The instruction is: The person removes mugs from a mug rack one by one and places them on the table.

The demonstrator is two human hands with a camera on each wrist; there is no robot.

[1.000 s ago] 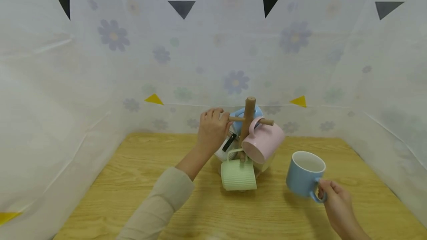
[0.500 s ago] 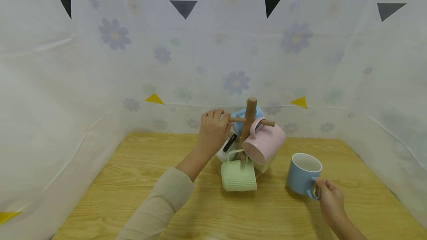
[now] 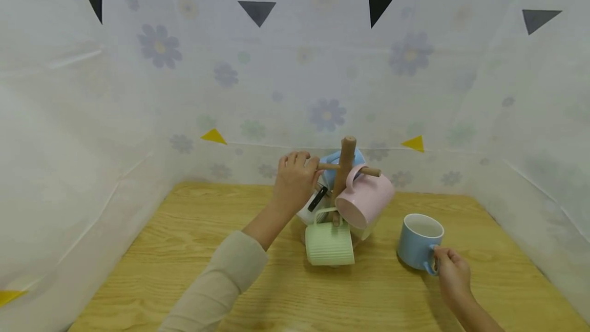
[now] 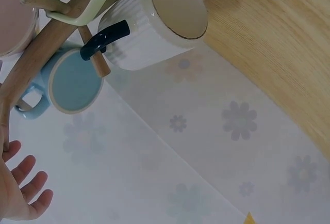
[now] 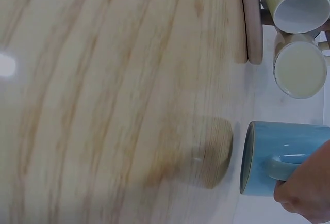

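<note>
A wooden mug tree (image 3: 346, 160) stands near the middle of the table, and my left hand (image 3: 295, 182) pinches the end of one of its upper pegs. My right hand (image 3: 454, 275) grips the handle of a blue mug (image 3: 415, 245) with a white inside. That mug is upright, its base right at the tabletop to the right of the tree. On the pegs hang a pink mug (image 3: 369, 201), a ribbed green mug (image 3: 329, 246), a white mug with a black handle (image 4: 142, 33) and a light blue mug (image 4: 76, 82). A cream mug (image 5: 300, 70) hangs low behind the pink one.
The wood-grain table (image 3: 203, 250) ends at a pale floral sheet (image 3: 276, 65) behind it and on both sides. Black, grey and yellow triangles are stuck on the sheet. The tree's base (image 5: 252, 22) shows in the right wrist view.
The blue mug has come down slightly and turned a little, with my right hand shifting left alongside it. My left hand keeps its place on the peg.
</note>
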